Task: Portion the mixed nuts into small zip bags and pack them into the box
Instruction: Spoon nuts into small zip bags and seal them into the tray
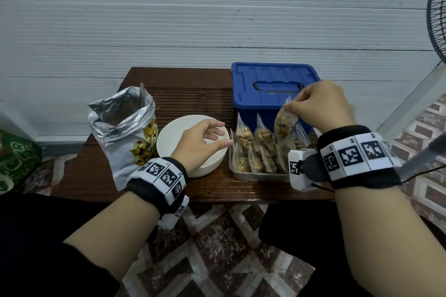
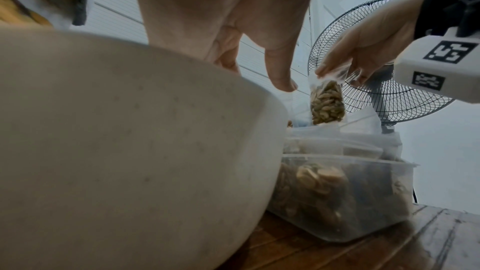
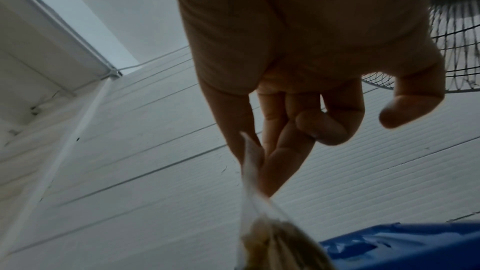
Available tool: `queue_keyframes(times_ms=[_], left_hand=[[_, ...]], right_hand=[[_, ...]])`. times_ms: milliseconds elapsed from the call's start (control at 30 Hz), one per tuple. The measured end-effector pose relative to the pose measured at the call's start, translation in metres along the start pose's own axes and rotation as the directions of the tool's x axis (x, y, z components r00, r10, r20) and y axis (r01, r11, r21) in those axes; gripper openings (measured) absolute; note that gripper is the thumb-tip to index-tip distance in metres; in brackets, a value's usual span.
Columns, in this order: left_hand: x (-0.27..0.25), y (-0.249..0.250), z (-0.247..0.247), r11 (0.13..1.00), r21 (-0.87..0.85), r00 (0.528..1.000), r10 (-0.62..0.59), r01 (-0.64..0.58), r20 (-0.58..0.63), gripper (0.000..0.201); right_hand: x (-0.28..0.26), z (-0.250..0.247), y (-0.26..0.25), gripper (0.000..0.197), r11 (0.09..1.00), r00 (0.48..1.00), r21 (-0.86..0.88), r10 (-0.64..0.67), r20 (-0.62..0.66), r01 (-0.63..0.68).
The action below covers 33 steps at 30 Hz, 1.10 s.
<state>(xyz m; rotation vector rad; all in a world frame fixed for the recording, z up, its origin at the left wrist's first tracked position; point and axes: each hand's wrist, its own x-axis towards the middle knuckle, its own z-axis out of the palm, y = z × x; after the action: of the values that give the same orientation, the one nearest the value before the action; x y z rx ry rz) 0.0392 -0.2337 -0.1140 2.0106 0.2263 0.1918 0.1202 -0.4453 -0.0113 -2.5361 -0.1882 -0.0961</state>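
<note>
The right hand (image 1: 321,106) pinches the top edge of a filled zip bag (image 1: 284,123) between thumb and fingers (image 3: 275,163); the bag hangs above the tray (image 1: 255,176), in front of the blue box (image 1: 272,89), whose lid is on. More filled bags (image 1: 255,149) stand packed in the tray just before the box. The left hand (image 1: 200,144) hovers over the white bowl (image 1: 169,132), fingers relaxed and spread, holding nothing. The foil nut pouch (image 1: 125,128) stands open at the table's (image 1: 193,94) left. A fan (image 2: 376,89) stands at the right.

Filled zip bag (image 1: 284,123) lifted above tray (image 1: 255,176), blue box (image 1: 272,84) lidded
</note>
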Motion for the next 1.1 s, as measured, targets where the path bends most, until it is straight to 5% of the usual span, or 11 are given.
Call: queue_keyframes(times_ms=[267,500,733,1100], left_hand=[[-0.001,-0.003,0.0,1.0,-0.008,1.0,0.0,0.0,0.001,0.043],[-0.001,-0.004,-0.002,1.0,-0.009,1.0,0.0,0.0,0.0,0.044],[-0.001,-0.005,-0.003,1.0,-0.012,1.0,-0.007,0.007,-0.004,0.045],[-0.002,-0.006,-0.004,1.0,-0.004,1.0,-0.019,0.019,0.006,0.045]], right_hand=[[-0.002,0.041,-0.005,0.019,0.991,0.983,-0.13,-0.012,0.181,0.036],[0.006,0.026,0.002,0.014,0.983,1.0,-0.181,0.018,-0.018,-0.021],[0.008,0.018,-0.001,0.017,0.987,0.999,-0.159,0.014,-0.034,-0.019],[-0.001,0.05,-0.011,0.015,0.952,0.983,-0.301,0.009,0.184,0.048]])
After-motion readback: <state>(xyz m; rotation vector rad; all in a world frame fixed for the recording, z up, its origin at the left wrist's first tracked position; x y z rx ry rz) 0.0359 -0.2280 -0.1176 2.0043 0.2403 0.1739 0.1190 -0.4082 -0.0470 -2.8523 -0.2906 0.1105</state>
